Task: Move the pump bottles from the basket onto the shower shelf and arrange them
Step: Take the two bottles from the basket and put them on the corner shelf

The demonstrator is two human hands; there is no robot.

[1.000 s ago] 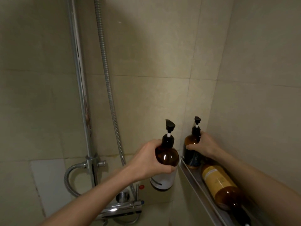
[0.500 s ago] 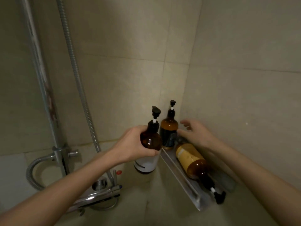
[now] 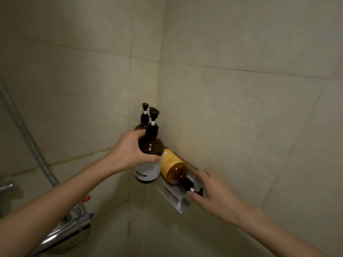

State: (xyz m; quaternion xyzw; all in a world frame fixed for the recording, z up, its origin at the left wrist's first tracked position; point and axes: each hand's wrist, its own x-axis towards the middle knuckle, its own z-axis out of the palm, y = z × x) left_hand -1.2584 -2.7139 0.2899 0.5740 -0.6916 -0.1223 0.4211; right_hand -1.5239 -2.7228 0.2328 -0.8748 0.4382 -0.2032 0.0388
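My left hand (image 3: 129, 152) grips an upright amber pump bottle with a white label (image 3: 149, 158), held just in front of the metal shower shelf (image 3: 173, 198). Behind it a second amber pump bottle (image 3: 143, 119) stands upright in the wall corner, mostly hidden. A third amber bottle with a yellow label (image 3: 173, 166) lies on its side on the shelf, pump towards me. My right hand (image 3: 213, 192) has its fingers spread around that bottle's pump end, touching the neck and pump head; it is not closed on it.
Tiled walls meet in a corner behind the shelf. A chrome shower hose (image 3: 27, 138) runs down the left wall to a chrome mixer tap (image 3: 68, 230) at lower left. The basket is out of view.
My right hand let go of the corner bottle and moved back along the shelf to the lying bottle's pump. My left hand brought the white-label bottle right, closer to the shelf. The view shifted right.
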